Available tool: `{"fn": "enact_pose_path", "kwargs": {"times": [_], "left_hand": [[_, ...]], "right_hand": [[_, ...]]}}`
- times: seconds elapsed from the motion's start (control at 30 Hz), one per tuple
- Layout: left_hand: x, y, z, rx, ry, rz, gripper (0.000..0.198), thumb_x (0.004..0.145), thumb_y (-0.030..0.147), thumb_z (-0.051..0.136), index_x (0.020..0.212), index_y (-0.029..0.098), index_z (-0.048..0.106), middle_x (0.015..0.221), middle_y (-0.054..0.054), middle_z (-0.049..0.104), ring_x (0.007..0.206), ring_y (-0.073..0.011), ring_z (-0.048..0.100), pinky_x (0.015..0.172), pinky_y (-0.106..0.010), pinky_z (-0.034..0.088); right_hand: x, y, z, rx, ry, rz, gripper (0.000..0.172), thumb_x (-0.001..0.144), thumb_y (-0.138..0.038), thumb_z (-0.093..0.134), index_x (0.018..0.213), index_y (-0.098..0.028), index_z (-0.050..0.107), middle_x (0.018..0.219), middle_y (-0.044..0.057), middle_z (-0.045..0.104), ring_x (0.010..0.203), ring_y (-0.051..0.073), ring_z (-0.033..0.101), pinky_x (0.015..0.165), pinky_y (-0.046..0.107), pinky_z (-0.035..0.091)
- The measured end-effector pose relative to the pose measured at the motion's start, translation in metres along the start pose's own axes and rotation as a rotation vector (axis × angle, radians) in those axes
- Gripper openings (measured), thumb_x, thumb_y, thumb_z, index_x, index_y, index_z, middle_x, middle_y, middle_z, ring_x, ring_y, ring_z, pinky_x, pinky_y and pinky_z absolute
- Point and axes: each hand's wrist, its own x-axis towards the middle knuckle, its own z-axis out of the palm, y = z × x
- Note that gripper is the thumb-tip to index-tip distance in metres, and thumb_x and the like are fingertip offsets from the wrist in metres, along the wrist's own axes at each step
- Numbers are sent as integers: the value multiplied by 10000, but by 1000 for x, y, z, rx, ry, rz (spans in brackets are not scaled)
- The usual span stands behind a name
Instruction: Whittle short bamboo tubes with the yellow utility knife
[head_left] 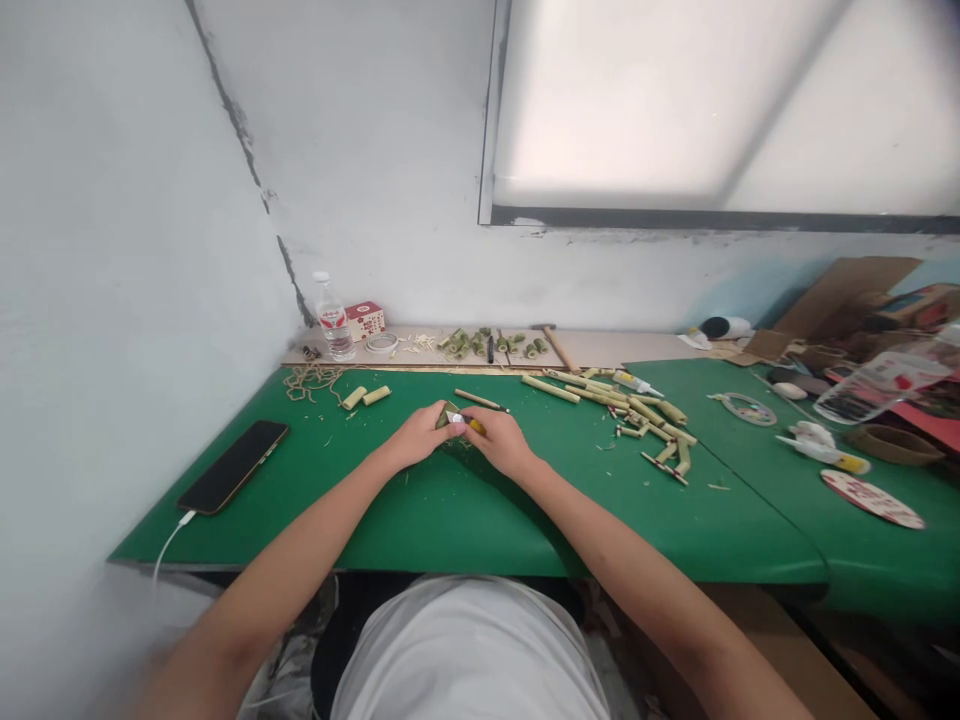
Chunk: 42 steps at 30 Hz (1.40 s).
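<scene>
Both hands meet at the middle of the green table (420,510). My left hand (417,436) is closed around a dark green bamboo piece (459,447) that lies between the hands. My right hand (504,441) is closed too, pinching a small yellow-handled tool (475,426) against the top of the piece. A thin stick (480,401) lies just beyond the hands.
A black phone (234,466) on a white cable lies at the left. Cut bamboo tubes (630,405) are scattered to the right, two short ones (365,396) and twine (309,380) to the left. A water bottle (334,318), tape roll (382,343) and bamboo rings (480,345) line the back wall.
</scene>
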Motion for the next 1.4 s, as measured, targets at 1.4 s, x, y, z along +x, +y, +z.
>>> {"fn": "enact_pose_path", "kwargs": {"times": [1.4], "left_hand": [[-2,10,-2,-27,58,-68,337,1058,539,504,933,228,543,813,-2,626,778,-214,599,696,-317,354]], "right_hand": [[5,10,-3,78,210,151,321,1027,-483,619,1154,-240,785,1007,78,831,850,242,733,719,302,450]]}}
